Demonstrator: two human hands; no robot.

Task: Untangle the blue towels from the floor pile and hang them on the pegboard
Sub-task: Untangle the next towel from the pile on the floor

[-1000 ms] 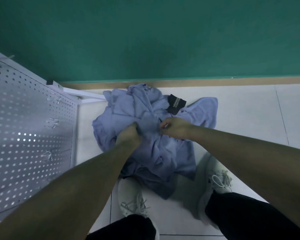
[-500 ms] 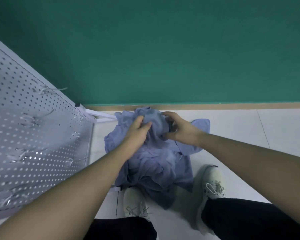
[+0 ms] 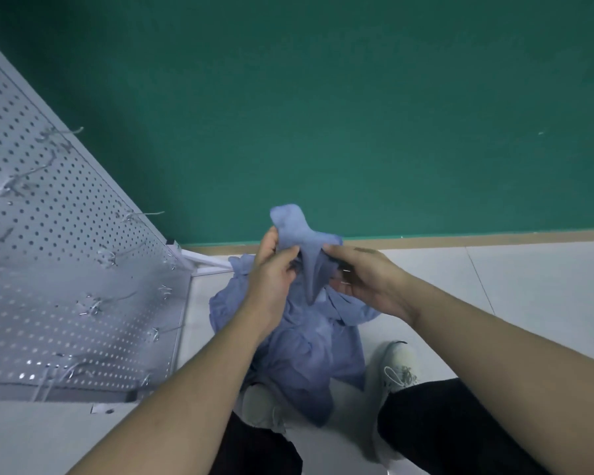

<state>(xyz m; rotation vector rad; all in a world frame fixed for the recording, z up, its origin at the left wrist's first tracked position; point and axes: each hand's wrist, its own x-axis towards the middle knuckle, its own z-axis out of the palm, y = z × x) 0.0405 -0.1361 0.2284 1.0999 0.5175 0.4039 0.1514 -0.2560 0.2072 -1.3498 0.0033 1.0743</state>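
A bunch of light blue towels (image 3: 309,354) hangs in a tangle from my hands down to the white floor between my shoes. My left hand (image 3: 271,275) grips the raised top fold of a towel (image 3: 294,224), with the thumb over the cloth. My right hand (image 3: 364,275) pinches the same towel just to the right, fingers curled on its edge. A twisted strand of cloth hangs between both hands. The grey pegboard (image 3: 48,255) stands at the left, with several bare metal hooks (image 3: 93,305) on it.
A green wall (image 3: 323,114) with a tan baseboard runs behind the pile. The pegboard's white foot (image 3: 206,260) juts out onto the floor near the towels. My two pale shoes (image 3: 396,366) and dark trouser legs are at the bottom of the view.
Both hands have lifted the gripped towel upward off the floor pile, so its top now stands in front of the wall. The view has tilted up, showing more of the pegboard.
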